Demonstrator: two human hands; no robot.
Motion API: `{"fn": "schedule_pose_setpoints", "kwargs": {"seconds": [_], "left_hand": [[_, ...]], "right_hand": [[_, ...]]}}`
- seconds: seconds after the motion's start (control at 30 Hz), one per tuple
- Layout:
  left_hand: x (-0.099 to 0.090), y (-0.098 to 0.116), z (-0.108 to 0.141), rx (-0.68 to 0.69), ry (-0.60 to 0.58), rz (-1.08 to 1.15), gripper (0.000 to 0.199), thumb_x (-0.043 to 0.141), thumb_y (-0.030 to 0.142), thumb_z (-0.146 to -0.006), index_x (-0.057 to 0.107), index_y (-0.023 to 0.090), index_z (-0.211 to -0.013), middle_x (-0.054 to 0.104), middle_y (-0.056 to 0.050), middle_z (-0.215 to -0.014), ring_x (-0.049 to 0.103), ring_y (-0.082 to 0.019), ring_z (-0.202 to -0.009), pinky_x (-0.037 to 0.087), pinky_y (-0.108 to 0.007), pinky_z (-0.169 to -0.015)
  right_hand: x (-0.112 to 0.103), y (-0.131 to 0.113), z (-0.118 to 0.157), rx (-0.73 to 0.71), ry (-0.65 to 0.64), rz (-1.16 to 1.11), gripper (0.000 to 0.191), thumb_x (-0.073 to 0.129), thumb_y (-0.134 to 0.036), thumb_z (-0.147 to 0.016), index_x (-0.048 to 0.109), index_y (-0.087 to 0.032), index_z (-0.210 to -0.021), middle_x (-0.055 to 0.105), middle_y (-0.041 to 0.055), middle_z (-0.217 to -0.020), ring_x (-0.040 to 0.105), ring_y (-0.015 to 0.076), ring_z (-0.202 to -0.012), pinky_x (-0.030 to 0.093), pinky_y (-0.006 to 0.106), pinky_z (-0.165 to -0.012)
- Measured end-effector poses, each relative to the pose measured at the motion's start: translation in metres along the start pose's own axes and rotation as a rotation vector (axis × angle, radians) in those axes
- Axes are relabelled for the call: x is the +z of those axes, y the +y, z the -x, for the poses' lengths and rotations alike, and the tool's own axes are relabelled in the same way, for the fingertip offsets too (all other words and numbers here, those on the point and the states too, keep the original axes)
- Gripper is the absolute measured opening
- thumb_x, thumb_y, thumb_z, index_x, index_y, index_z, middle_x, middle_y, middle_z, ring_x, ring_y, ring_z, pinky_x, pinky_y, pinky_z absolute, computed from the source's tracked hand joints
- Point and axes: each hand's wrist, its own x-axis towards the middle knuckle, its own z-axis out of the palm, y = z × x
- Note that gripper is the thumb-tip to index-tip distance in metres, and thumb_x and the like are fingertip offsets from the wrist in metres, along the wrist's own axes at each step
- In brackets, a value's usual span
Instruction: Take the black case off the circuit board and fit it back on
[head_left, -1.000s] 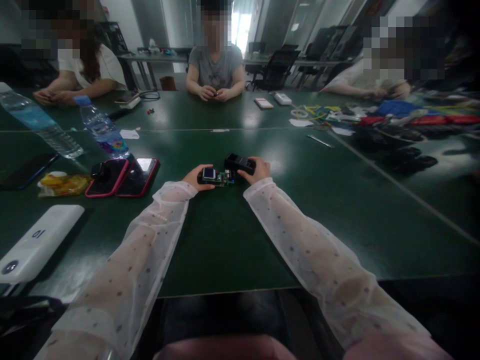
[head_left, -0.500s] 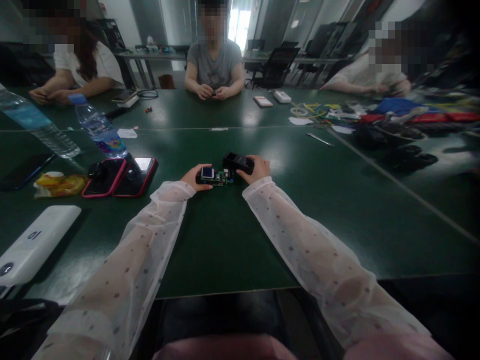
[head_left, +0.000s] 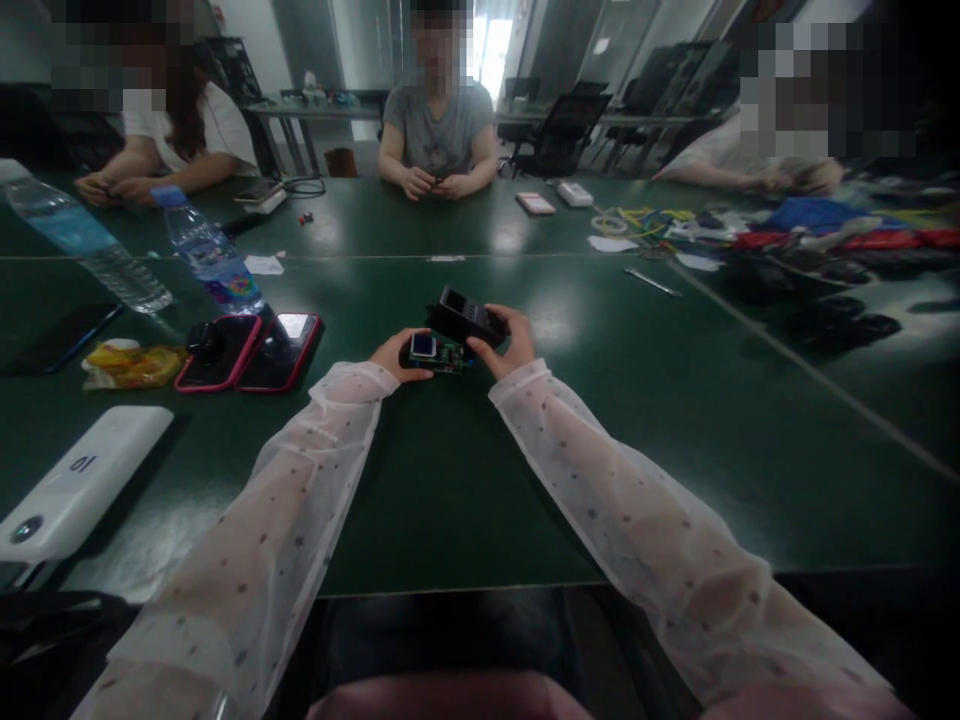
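Note:
In my left hand (head_left: pixel 397 358) is a green circuit board (head_left: pixel 448 358) with a small square screen (head_left: pixel 423 346) at its left end. The thumb and fingers close around that end. My right hand (head_left: pixel 513 340) grips the right end of a black plastic housing (head_left: pixel 463 315), which has a rectangular window cut into it. The housing is tilted and sits just above and behind the board, partly over its right end. I cannot tell whether the two touch.
Left of my hands lie two red-cased phones (head_left: pixel 279 352), a yellow packet (head_left: pixel 133 364), a white power bank (head_left: pixel 86 482) and water bottles (head_left: pixel 214 255). Tweezers (head_left: pixel 652 283) and tangled cables (head_left: pixel 660 225) are at the right. Across the green table (head_left: pixel 600 420) sit several people.
My right hand has tilted the black housing and brought it leftward and up, over the far side of the board. My left hand still holds the board in about the same place.

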Motion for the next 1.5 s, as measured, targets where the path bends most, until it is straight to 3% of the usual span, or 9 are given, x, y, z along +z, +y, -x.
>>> {"fn": "schedule_pose_setpoints", "kwargs": {"seconds": [0.23,0.37,0.57,0.87,0.97,1.07,1.17,1.27,1.5], "left_hand": [[0.003,-0.005,-0.002,-0.034,0.021,0.111,0.071,0.086,0.025,-0.055,0.051,0.014,-0.117,0.065,-0.014,-0.116,0.062,-0.031,-0.114,0.043,-0.054,-0.103],[0.004,-0.001,0.000,-0.025,0.039,0.097,0.079,0.086,0.026,-0.053,0.047,0.015,-0.121,0.065,-0.015,-0.117,0.062,-0.032,-0.113,0.043,-0.057,-0.103],[0.006,0.008,0.001,-0.029,0.073,0.064,0.094,0.088,0.035,-0.051,0.043,0.010,-0.129,0.059,-0.023,-0.127,0.059,-0.036,-0.118,0.041,-0.058,-0.105],[0.001,0.004,0.002,-0.006,0.032,-0.057,0.105,0.088,0.044,-0.053,0.040,0.015,-0.141,0.053,-0.020,-0.136,0.051,-0.037,-0.127,0.035,-0.058,-0.110],[-0.002,0.005,0.003,-0.029,0.011,-0.094,0.106,0.086,0.049,-0.056,0.038,0.015,-0.144,0.051,-0.020,-0.137,0.051,-0.038,-0.127,0.036,-0.057,-0.109],[-0.002,0.009,0.004,-0.069,0.008,-0.069,0.099,0.078,0.058,-0.065,0.040,0.014,-0.144,0.052,-0.020,-0.137,0.052,-0.037,-0.125,0.038,-0.055,-0.108],[0.000,0.012,0.004,-0.101,0.045,-0.023,0.077,0.055,0.069,-0.082,0.049,0.017,-0.138,0.054,-0.016,-0.137,0.053,-0.034,-0.124,0.038,-0.052,-0.108],[0.000,0.014,0.003,-0.129,0.054,0.004,0.071,0.038,0.072,-0.088,0.057,0.020,-0.132,0.057,-0.012,-0.134,0.052,-0.032,-0.125,0.039,-0.048,-0.108],[0.003,0.017,0.002,-0.143,0.062,-0.052,0.069,0.041,0.072,-0.086,0.062,0.020,-0.125,0.062,-0.011,-0.122,0.056,-0.030,-0.117,0.042,-0.045,-0.104]], "right_hand": [[0.004,-0.004,0.002,-0.051,-0.170,-0.022,0.055,0.069,-0.048,-0.074,0.054,-0.028,-0.123,0.061,0.0095,-0.116,0.054,0.0311,-0.111,0.047,0.051,-0.094],[0.007,-0.001,0.003,-0.059,-0.251,-0.012,0.054,0.072,-0.044,-0.072,0.056,-0.030,-0.121,0.062,0.0084,-0.118,0.053,0.0319,-0.113,0.046,0.053,-0.096],[0.008,0.007,0.004,0.021,-0.295,-0.032,0.057,0.074,-0.045,-0.071,0.054,-0.029,-0.122,0.061,0.0093,-0.115,0.054,0.0313,-0.111,0.047,0.053,-0.096],[0.007,0.007,0.000,-0.159,-0.392,0.217,0.060,0.077,-0.044,-0.069,0.057,-0.028,-0.123,0.063,0.0115,-0.113,0.050,0.0379,-0.114,0.045,0.061,-0.094],[0.010,0.012,0.002,-0.146,-0.393,0.211,0.063,0.078,-0.043,-0.068,0.056,-0.028,-0.125,0.062,0.0111,-0.115,0.051,0.0369,-0.113,0.047,0.059,-0.093],[0.012,0.015,0.003,-0.129,-0.387,0.167,0.063,0.079,-0.040,-0.067,0.055,-0.026,-0.124,0.061,0.0109,-0.116,0.053,0.0347,-0.111,0.048,0.056,-0.094],[0.010,0.013,0.003,-0.131,-0.399,0.147,0.059,0.080,-0.040,-0.067,0.056,-0.028,-0.119,0.061,0.0095,-0.114,0.053,0.0344,-0.111,0.048,0.056,-0.095],[0.008,0.010,0.004,-0.141,-0.395,0.127,0.058,0.080,-0.040,-0.066,0.055,-0.030,-0.117,0.061,0.0080,-0.114,0.053,0.0335,-0.110,0.047,0.056,-0.096],[0.011,0.007,0.007,-0.110,-0.391,0.038,0.056,0.081,-0.034,-0.064,0.053,-0.029,-0.113,0.060,0.0070,-0.114,0.052,0.0310,-0.107,0.047,0.053,-0.095]]}}
